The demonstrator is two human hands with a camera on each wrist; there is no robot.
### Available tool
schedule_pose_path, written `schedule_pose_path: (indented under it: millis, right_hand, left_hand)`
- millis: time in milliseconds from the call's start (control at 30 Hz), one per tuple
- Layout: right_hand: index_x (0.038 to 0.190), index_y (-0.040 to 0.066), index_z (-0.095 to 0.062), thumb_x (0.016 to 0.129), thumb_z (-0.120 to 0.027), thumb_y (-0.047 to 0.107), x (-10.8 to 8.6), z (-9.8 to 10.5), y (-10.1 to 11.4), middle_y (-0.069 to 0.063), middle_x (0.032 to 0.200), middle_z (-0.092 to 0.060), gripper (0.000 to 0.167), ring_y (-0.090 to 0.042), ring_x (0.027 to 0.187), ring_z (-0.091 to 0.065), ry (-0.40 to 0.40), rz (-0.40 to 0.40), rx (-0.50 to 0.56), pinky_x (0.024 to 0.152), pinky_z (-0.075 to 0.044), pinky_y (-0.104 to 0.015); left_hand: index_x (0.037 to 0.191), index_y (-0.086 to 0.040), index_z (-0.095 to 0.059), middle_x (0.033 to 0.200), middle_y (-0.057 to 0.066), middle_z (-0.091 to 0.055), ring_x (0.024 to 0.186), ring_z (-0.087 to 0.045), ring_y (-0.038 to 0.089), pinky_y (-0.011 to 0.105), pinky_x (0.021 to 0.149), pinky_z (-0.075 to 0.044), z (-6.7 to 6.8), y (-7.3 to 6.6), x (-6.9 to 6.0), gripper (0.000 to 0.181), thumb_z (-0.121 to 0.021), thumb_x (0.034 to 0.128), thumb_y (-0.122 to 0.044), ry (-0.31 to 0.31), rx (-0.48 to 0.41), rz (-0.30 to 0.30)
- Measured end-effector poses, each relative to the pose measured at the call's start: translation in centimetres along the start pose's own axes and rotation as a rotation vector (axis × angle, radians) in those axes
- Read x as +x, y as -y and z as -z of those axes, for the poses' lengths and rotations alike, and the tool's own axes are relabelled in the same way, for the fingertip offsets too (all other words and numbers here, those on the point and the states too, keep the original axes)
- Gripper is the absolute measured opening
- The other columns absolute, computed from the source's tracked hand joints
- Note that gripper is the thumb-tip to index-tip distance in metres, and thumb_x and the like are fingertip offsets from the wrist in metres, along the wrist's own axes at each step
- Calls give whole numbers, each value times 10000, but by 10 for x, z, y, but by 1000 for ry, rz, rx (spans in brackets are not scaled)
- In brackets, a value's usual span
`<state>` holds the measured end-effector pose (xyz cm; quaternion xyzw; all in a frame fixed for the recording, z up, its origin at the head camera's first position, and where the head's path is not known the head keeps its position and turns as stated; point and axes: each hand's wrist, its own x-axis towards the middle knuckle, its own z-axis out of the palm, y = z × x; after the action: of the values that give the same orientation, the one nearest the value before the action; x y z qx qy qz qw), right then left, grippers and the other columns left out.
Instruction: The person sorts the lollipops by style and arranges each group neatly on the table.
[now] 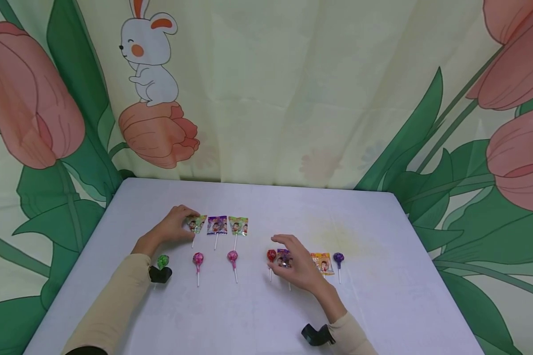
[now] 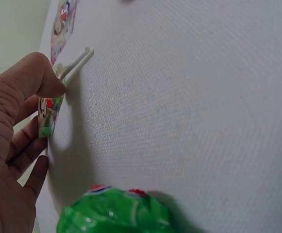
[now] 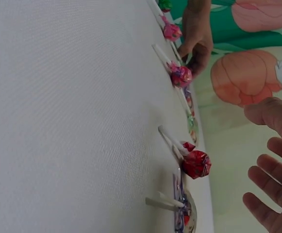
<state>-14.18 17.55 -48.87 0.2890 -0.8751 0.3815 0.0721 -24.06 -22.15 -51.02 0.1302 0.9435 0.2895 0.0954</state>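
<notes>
My left hand [image 1: 172, 227] is at the back row of lollipops, its thumb and fingers pinching a flat lollipop in a green wrapper [image 1: 198, 224]. In the left wrist view the thumb lies over its wrapper and the white stick [image 2: 75, 63] points out past it. My right hand [image 1: 303, 268] hovers with spread fingers over the right group and grips nothing. Beneath and beside it lie a red ball lollipop [image 3: 197, 164] and a flat purple-wrapped lollipop [image 1: 284, 258]. An orange-wrapped lollipop [image 1: 324, 262], partly covered by the hand, and a purple ball lollipop [image 1: 338, 257] lie to its right.
Beside the gripped lollipop are a flat purple one [image 1: 216, 225] and another green one [image 1: 239, 226]. In front lie a green ball lollipop [image 1: 162, 261] near my left wrist and two pink ones [image 1: 198, 259]. All are on a white table [image 1: 257, 320] before a tulip-printed curtain [image 1: 266, 98].
</notes>
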Motion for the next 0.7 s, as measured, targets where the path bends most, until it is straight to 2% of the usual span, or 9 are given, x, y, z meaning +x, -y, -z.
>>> schedule_pose_path:
  millis: [167,433,567,700]
  right_hand:
    - [1397,124,-567,829,-855,178,-5,4,-2,-38,1368,-589,639,-233,1215,-616,23,-32,15,979,-540,-494]
    - [1402,115,-572,837,-853,230,-14,8,-6,-17,1375,-591,642,-203,1280,-584,69,-114,-11,1034,-513,-448]
    - [1398,67,-580,828,-857,227,-18,11,-11,-47,1355,-616,653,-211,1273,-581,85,-116,-10,1041,-504,-465]
    - [1404,63,-584,823,-858,228,-22,14,-15,-50,1344,-630,663,-230,1273,-561,107,-123,-18,1052,-486,-479]
  left_hand:
    - [1350,-29,-611,1321,212,-520,1263,-435,411,610,1088,-377,0,1,0,615,-838,796,-172,0,2,-5]
    - [1347,-28,-613,1320,211,-522,1247,-439,403,606,1082,-380,1,0,-2,615,-837,793,-172,-3,-5,-4]
    - [1349,-28,-611,1319,211,-523,1252,-442,405,608,1088,-378,1,-1,-2,614,-836,796,-170,-3,-2,-2]
    - [1348,-31,-614,1323,210,-521,1255,-442,405,607,1089,-380,1,-1,-2,614,-836,792,-166,-6,-4,3]
